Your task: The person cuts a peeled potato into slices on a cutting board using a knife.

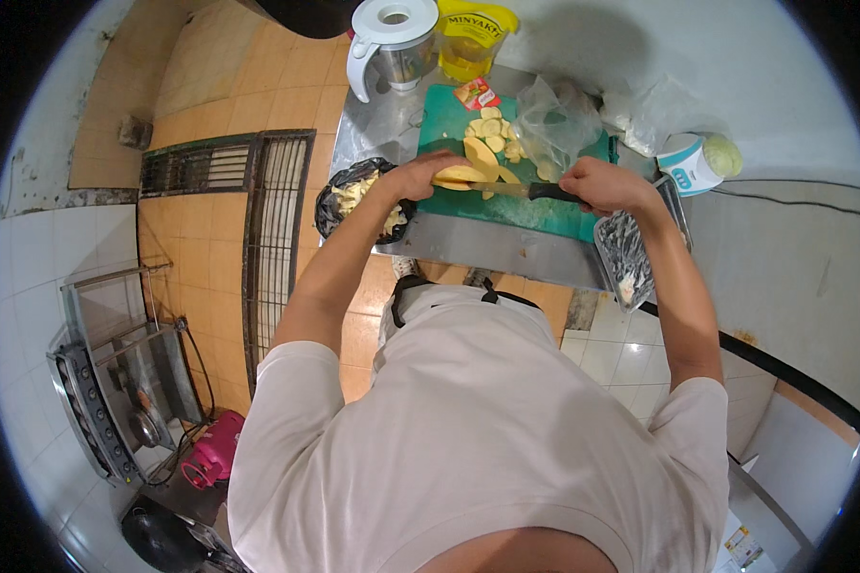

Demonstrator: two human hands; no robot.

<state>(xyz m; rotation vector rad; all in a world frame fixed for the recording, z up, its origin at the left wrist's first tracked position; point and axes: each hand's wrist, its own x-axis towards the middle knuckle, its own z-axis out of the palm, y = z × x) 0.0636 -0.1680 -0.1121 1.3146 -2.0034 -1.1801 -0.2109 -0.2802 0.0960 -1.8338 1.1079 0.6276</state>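
Note:
My left hand (421, 177) grips a peeled yellow piece (460, 175) of what looks like a root vegetable, low on the green cutting board (444, 204). In my right hand (605, 185) is the black handle of a kitchen knife (555, 192). Its blade points left and meets the piece near my left fingers. Another long yellow piece (480, 157) lies just beyond. Thin round slices (491, 129) are heaped farther up the board. Beside my left forearm, a black plastic bag (327, 208) holds pale peelings (355, 195).
A clear plastic bag (555, 118) and a red sachet (476, 94) lie on the board. Behind stand a blender jug (394, 54) and yellow oil pouch (473, 39). A cling-film-lined tray (627, 254) and white kitchen scale (681, 165) are at right on the steel table (466, 243).

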